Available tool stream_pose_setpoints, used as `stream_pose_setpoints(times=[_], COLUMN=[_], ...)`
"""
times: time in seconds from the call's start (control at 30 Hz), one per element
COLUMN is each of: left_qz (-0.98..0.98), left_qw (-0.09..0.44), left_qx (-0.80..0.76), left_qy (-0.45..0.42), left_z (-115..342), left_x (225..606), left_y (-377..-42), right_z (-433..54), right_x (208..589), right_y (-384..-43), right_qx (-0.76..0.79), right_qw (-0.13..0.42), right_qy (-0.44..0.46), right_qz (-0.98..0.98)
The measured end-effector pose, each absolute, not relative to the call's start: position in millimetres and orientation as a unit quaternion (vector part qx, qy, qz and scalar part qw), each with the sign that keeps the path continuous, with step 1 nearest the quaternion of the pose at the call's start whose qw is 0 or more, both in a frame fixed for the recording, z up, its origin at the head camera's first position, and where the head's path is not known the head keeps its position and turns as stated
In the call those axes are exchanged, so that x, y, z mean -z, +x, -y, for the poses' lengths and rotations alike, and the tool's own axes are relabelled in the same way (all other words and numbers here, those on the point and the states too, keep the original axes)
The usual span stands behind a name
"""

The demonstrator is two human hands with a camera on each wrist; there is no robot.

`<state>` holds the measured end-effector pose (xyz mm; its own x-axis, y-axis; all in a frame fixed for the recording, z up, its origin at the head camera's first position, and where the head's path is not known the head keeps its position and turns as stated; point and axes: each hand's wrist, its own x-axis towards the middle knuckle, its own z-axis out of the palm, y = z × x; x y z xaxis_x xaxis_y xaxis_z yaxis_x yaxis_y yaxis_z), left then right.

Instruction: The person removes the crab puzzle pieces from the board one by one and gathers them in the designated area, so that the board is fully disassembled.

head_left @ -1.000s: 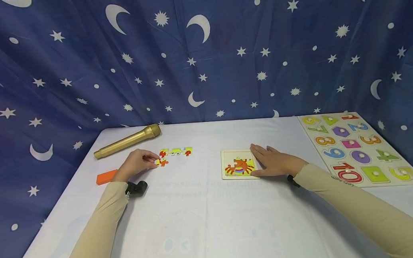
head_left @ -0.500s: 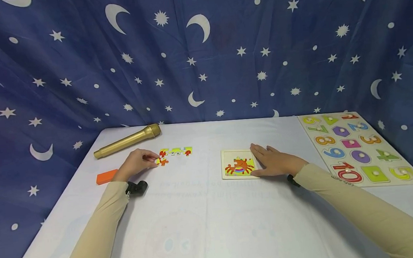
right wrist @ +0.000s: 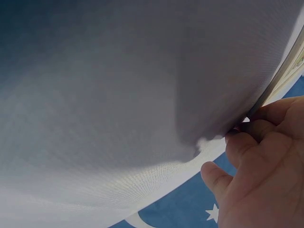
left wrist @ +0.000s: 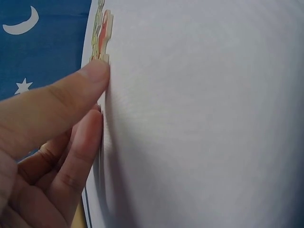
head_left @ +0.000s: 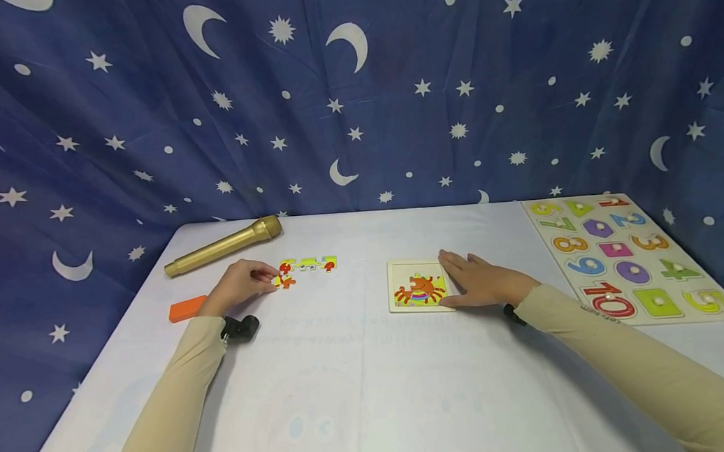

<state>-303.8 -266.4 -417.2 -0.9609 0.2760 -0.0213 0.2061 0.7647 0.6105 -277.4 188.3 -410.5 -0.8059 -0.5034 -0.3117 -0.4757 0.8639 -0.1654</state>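
Note:
In the head view, my left hand [head_left: 238, 288] pinches a small red-and-yellow jigsaw piece [head_left: 285, 282] between thumb and fingers, low over the white cloth. The left wrist view has the thumb [left wrist: 97, 73] at the near edge of the piece. Just beyond it lie several more jigsaw pieces [head_left: 308, 265] in a row. My right hand [head_left: 486, 284] rests with fingers spread along the right side of a square wooden puzzle tray [head_left: 391, 287]. A partly filled crab picture [head_left: 420, 290] shows inside that tray. In the right wrist view, fingers [right wrist: 242, 145] touch the tray's edge.
A gold microphone [head_left: 225, 247] lies at the back left, and an orange block [head_left: 187, 309] sits beside my left wrist. At far right is a number-and-shape peg board [head_left: 629, 263], partly beneath my right sleeve. A blue starry curtain [head_left: 393, 126] rises behind the table.
Both hands keep their places. The red-and-yellow jigsaw piece at my left fingertips has shifted slightly, and the head view has tipped a little.

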Motion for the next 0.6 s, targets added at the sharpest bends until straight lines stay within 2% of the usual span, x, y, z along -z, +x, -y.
stream_pose_setpoints(times=[0.6], left_qz=[-0.940], left_qw=[0.061], left_qx=[-0.315], left_qy=[0.118], left_z=[266.6], left_x=[419.1], left_y=[-304.5], right_z=[-187.4], right_x=[409.3], right_y=[-277.1], right_qx=[0.039], right_qw=[0.176], right_qy=[-0.253], right_qz=[-0.951])
